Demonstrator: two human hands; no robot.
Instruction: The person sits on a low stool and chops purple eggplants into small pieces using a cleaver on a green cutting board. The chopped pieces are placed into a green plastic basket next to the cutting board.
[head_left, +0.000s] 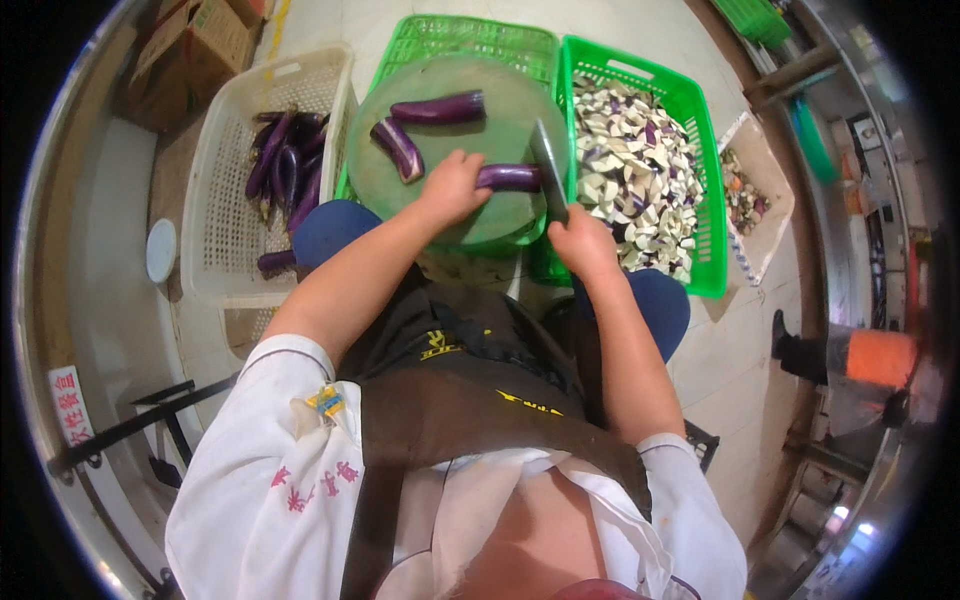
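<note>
My left hand (454, 187) grips the near end of a purple eggplant piece (511, 178), which lies across a round green cutting board (450, 214). In my right hand (585, 238) is the handle of a cleaver (550, 163); its blade stands at the right end of that piece, and whether it has entered the flesh I cannot tell. Two more eggplant pieces rest on the board: a thick one (439, 111) at the back and a shorter one (397, 150) with a pale cut end at the left. The board sits on top of a green plastic crate (480, 34).
Whole eggplants (289, 161) lie in a white plastic basket (217, 187) on the left. A green basket (716, 225) on the right holds many cut eggplant chunks (637, 180). Past it stands a white foam box (772, 202) with scraps. Cardboard boxes (187, 60) are at upper left.
</note>
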